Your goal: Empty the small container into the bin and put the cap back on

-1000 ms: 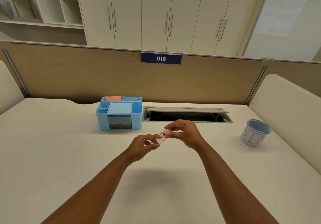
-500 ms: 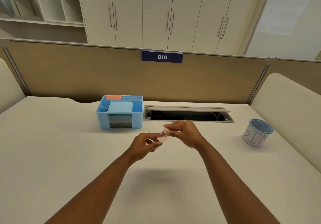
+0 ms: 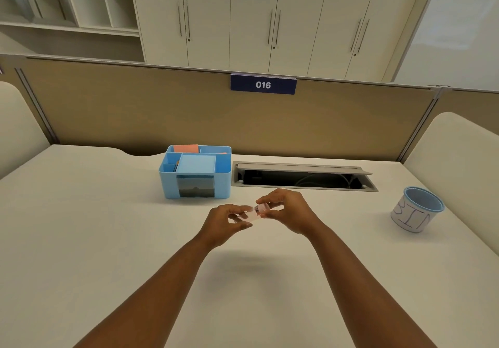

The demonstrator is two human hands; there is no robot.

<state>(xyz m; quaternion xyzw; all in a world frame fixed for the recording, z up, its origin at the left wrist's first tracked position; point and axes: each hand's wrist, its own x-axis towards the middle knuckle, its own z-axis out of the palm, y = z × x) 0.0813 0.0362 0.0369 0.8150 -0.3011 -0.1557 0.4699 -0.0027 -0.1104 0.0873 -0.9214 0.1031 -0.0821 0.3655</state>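
A small clear, pinkish container (image 3: 253, 214) is held between both hands above the middle of the white desk (image 3: 108, 239). My left hand (image 3: 225, 222) pinches its lower body. My right hand (image 3: 290, 211) grips its upper end, where the cap (image 3: 261, 207) sits under thumb and forefinger. Whether the cap is on or loose cannot be told. A white paper cup with a blue rim, marked BIN (image 3: 415, 208), stands on the desk to the far right, well apart from the hands.
A blue desk organiser (image 3: 195, 170) with notes stands just behind the hands. An open cable hatch (image 3: 302, 177) is sunk into the desk to its right. A tan partition with a "016" sign (image 3: 263, 84) closes the back.
Both hands keep hold of the container in nearly the same spot. The view has shifted slightly; the fingers at the cap end have moved a little.
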